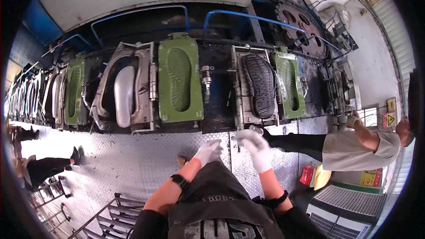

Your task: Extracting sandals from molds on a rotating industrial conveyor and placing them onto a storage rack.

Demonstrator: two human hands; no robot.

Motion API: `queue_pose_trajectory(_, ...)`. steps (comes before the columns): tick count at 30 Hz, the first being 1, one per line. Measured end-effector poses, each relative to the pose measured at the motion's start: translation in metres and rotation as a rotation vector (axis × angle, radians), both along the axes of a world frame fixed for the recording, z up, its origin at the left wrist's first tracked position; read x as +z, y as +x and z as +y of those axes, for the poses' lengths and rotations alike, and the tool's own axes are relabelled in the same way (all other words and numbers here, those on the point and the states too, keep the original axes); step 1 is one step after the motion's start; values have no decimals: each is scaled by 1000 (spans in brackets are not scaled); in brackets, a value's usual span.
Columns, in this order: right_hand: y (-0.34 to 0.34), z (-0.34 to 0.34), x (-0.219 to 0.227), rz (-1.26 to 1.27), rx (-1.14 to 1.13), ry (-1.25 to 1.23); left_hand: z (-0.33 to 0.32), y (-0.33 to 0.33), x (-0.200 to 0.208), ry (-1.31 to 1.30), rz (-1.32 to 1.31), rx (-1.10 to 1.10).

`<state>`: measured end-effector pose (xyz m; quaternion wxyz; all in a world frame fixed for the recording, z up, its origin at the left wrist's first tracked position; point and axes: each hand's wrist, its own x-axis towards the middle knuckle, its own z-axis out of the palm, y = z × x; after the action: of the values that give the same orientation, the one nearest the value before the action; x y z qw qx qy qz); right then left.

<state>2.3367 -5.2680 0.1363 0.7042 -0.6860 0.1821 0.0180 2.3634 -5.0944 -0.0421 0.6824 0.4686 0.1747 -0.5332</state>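
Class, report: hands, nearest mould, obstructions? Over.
Left white-gloved hand, right gloved hand: nothing visibly held. Silver metal mould bears black ridged sole. Co-worker's black-trousered leg nearby.

the left hand [209, 151] and the right hand [256, 148] both wear close-fitting white gloves [261, 160] that end near the wrist. above the left glove sits a black band [180, 180], dark and watch-like, its details too small to tell. a second dark strap [276, 200] circles the right forearm. the sleeves [149, 225] are black. down the front runs a dark apron [221, 209], grey-black and worn-looking, with a small row of pale characters and, nearer the chest, much larger, faded whitish lettering.
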Motion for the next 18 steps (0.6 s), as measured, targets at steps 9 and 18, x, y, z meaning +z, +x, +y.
queue_pose_trajectory(9,-25,-130,-33,31,-398,15,-143,145,-64,-35,280,656)
queue_pose_trajectory(18,13,-178,-49,58,-267,65,-114,88,-15,235,-375,715)
